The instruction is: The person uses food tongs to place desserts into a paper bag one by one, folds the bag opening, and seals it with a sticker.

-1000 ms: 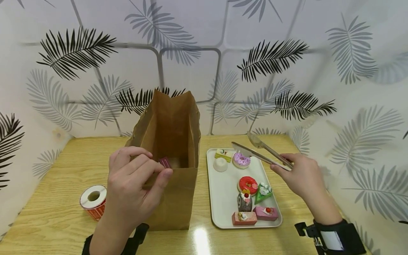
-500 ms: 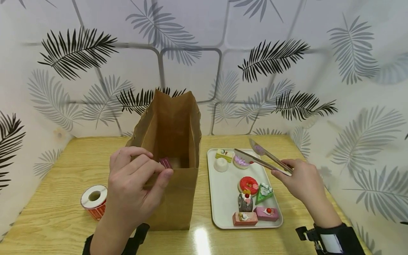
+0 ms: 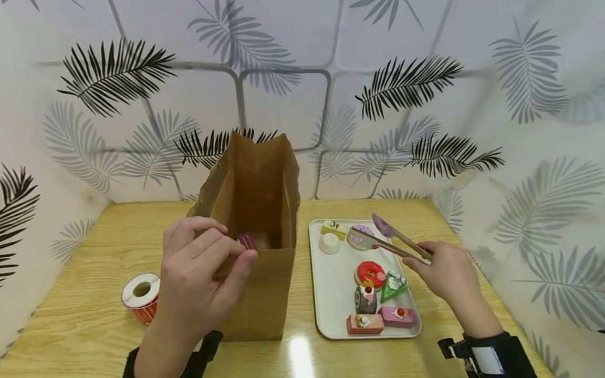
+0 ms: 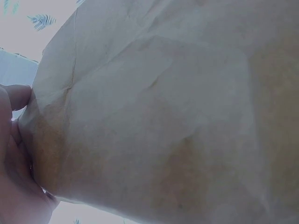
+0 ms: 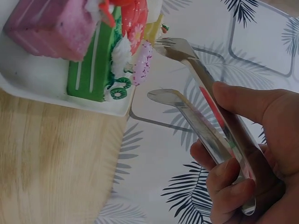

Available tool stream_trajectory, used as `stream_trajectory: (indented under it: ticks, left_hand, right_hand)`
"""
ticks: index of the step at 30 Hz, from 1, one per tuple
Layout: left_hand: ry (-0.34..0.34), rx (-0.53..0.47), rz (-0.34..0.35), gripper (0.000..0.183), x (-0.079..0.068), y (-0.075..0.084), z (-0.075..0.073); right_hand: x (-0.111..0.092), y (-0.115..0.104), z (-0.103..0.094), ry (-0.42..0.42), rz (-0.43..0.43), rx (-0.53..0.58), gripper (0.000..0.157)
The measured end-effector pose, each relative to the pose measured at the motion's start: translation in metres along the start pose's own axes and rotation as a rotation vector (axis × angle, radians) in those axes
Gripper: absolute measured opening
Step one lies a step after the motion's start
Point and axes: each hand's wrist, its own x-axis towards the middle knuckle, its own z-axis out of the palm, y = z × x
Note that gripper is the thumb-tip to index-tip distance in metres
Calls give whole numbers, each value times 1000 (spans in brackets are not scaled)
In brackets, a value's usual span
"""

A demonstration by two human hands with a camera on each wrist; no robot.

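My left hand point(image 3: 203, 268) pinches the near rim of a standing brown paper bag point(image 3: 257, 294), whose mouth gapes; a dark pink piece point(image 3: 246, 241) shows inside. In the left wrist view, the bag's wall point(image 4: 154, 121) fills most of the picture. My right hand point(image 3: 449, 273) grips metal tongs point(image 5: 215, 116), their arms spread with nothing between the tips. One tong arm crosses in front of the purple sprinkled donut point(image 3: 363, 230) and the other points past its right side. Whether metal touches donut I cannot tell. The donut lies at the back of a white tray point(image 3: 331, 294).
Also on the tray are a yellow cake slice point(image 3: 334, 229), a white bun point(image 3: 329, 243), a red donut point(image 3: 371, 274), a green wedge point(image 3: 393, 286), a dark cake roll point(image 3: 366, 299) and two pink cakes. A red-and-white label roll point(image 3: 141, 297) stands left of the bag.
The tongs have shifted slightly right and lower, with their tips now about the purple donut. My left hand keeps its hold on the bag.
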Motion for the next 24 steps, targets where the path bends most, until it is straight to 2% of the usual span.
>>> stream_trajectory:
  ticks: [24]
  left_hand:
    - [15,-2,10,47,1,-2,-1]
  right_hand:
    - [5,4,16,-130,68,-4,56]
